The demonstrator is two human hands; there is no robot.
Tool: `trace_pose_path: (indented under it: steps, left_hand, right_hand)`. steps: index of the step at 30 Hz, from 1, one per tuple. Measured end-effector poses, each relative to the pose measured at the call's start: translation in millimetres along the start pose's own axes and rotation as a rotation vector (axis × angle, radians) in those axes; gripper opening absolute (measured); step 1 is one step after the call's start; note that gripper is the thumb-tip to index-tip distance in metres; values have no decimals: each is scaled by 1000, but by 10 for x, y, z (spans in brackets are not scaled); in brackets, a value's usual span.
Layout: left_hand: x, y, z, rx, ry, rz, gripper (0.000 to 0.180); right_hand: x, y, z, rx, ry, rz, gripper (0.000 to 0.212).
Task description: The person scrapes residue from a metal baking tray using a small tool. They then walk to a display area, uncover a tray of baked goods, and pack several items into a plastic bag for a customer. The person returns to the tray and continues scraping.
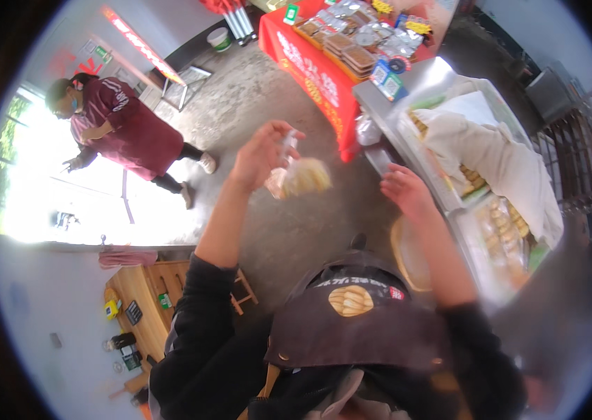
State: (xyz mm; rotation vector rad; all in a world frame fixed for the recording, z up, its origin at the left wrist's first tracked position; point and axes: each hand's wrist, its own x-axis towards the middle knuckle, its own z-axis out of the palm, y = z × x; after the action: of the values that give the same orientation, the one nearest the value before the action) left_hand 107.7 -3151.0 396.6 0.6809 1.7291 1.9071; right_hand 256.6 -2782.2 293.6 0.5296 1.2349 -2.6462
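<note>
Food bag (308, 176), blurred; held in left hand (262, 154)

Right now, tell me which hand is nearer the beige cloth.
Right. The right hand is left of the beige cloth, apart from it; the left hand is farther left, holding a clear bag.

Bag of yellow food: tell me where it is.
In the head view, the bag hangs from the left hand, just above the picture's centre, over the grey floor and left of the right hand.

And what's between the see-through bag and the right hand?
In the head view, grey floor shows between the see-through bag and the right hand.
</note>
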Motion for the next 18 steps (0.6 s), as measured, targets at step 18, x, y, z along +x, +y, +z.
trace_pose_path:
  steps: [18]
  left_hand:
    - [-426,267,-3091,549,857,-4,25]
  right_hand:
    - [1075,531,-1690,308,641,46,8]
